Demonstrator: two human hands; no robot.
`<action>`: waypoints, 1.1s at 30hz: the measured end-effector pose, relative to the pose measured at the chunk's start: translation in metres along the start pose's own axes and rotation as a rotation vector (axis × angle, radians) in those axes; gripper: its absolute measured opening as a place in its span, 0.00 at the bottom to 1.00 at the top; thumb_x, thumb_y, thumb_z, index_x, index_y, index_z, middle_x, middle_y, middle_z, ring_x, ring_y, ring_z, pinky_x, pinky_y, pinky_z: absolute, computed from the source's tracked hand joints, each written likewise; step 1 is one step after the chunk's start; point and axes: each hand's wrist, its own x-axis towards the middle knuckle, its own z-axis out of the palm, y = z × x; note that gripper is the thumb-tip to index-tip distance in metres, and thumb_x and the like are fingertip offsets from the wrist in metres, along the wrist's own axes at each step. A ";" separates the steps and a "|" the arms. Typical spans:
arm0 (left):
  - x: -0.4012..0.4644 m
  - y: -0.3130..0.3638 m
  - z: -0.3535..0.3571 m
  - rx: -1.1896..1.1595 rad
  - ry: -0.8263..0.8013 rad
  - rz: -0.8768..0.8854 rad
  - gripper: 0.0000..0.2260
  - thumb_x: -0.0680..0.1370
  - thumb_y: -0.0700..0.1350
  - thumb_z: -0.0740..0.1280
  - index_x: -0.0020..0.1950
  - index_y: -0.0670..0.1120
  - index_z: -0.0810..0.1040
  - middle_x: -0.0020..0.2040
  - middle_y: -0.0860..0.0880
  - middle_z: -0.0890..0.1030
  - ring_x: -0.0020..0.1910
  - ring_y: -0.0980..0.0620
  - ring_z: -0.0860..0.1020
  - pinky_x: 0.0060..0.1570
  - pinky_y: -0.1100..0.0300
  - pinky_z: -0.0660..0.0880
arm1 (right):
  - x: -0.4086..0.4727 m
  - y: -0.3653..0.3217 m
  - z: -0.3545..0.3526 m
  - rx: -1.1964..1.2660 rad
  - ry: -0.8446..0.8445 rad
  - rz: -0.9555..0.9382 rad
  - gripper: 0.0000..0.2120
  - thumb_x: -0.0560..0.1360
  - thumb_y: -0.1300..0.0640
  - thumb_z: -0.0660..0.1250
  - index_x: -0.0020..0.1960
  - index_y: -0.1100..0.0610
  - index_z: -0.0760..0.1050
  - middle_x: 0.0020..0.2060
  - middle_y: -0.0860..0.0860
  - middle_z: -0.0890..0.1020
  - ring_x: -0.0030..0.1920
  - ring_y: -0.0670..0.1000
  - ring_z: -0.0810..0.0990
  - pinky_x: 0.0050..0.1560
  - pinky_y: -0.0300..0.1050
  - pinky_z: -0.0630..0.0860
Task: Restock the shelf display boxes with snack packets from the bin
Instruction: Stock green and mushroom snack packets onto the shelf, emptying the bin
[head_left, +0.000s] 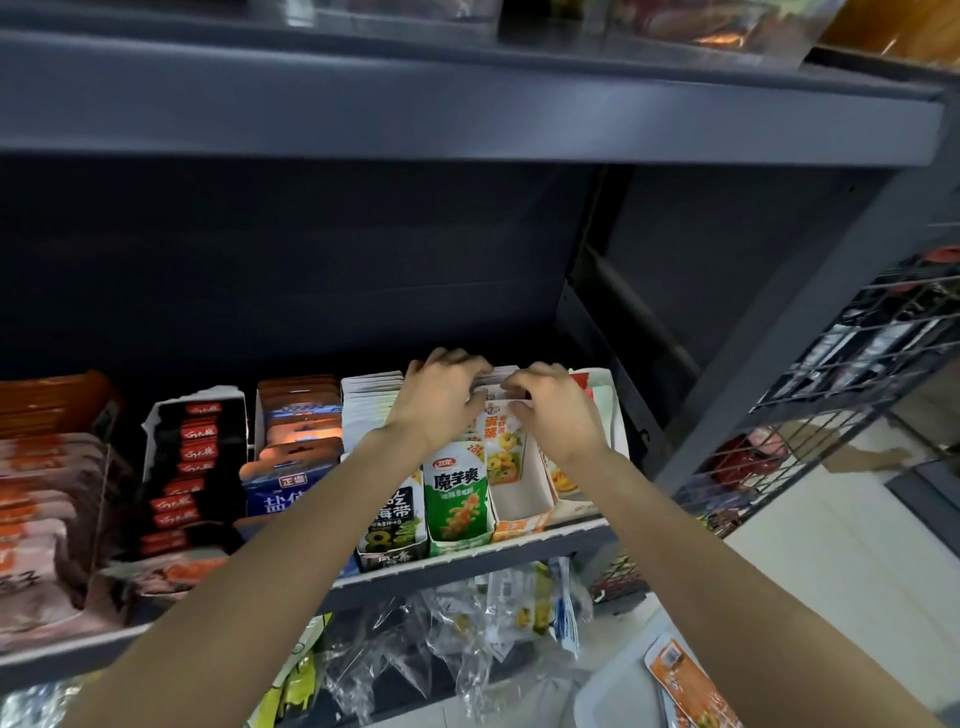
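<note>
Both my hands reach into the dark shelf at its right end. My left hand (441, 400) and my right hand (550, 410) press together on a stack of white and yellow snack packets (501, 447) standing in an open orange display box (522, 506). The box's front half holds nothing. A green display box (457, 499) stands just left of it, and a black and white box (392, 525) left of that, partly hidden by my left forearm. A white bin (613, 691) at the bottom right holds an orange packet (685, 686).
More display boxes fill the shelf to the left: blue (280, 493), black with red labels (192, 457), and orange packs at the far left. A wire rack (831, 405) stands to the right. Clear plastic bags (441, 634) hang below the shelf edge (467, 561).
</note>
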 end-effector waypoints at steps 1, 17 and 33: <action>-0.005 0.006 -0.001 0.009 0.014 0.020 0.15 0.78 0.47 0.62 0.65 0.50 0.72 0.60 0.50 0.75 0.62 0.48 0.69 0.59 0.53 0.65 | -0.008 0.004 -0.003 0.022 0.015 0.017 0.12 0.77 0.59 0.63 0.59 0.53 0.77 0.55 0.51 0.77 0.56 0.52 0.74 0.45 0.48 0.75; -0.114 0.177 0.117 -0.264 -0.334 0.160 0.09 0.78 0.45 0.62 0.57 0.48 0.76 0.54 0.51 0.78 0.55 0.51 0.74 0.44 0.60 0.68 | -0.255 0.143 0.026 0.110 -0.191 0.571 0.11 0.76 0.59 0.61 0.56 0.55 0.78 0.53 0.54 0.79 0.54 0.57 0.78 0.47 0.45 0.73; -0.203 0.264 0.310 0.058 -1.075 0.347 0.30 0.77 0.48 0.64 0.76 0.51 0.55 0.78 0.49 0.49 0.76 0.46 0.50 0.70 0.50 0.62 | -0.447 0.231 0.112 0.254 -0.559 1.078 0.34 0.78 0.55 0.60 0.76 0.58 0.44 0.75 0.59 0.46 0.76 0.59 0.47 0.73 0.52 0.52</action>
